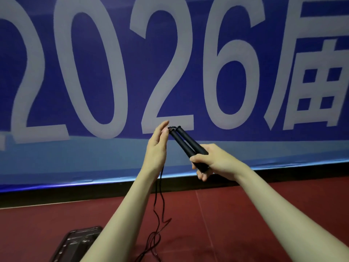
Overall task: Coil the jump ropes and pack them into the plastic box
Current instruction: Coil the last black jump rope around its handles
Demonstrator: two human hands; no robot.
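Backdrop: blue banner (94, 82) with large pale numerals "2026", hung above a dark red floor (245, 214).

Lower left, on the floor: dark plastic box (75, 242), partly hidden by the left forearm; contents not discernible.

Held up before the banner: two black handles (186, 143) laid side by side, pointing up and to the left. Gripped at the lower ends by the right hand (211, 161), fingers curled round both.

At the upper ends: left hand (157, 146), fingers extended upward, thumb and fingertips apparently pinching the thin cord (160, 208) where it leaves the handle tips. Exact contact partly hidden; pinch judged, not certain.

Below the left wrist: cord hanging slack in a double strand, kinked, ending in a loose tangle on the floor just beside the box.

Step in hand, as judged: start of coiling; no loops yet formed around the handles.

For a good result:
- Keep both handles clamped parallel; no twisting apart.
- Keep light tension on the cord with the pinching fingers.
- Lay turns side by side along the handles, not piled.
- Draw slack up gradually; shake out the floor tangle before it tightens into a knot.
- Tuck the tail end under the last turn before packing.
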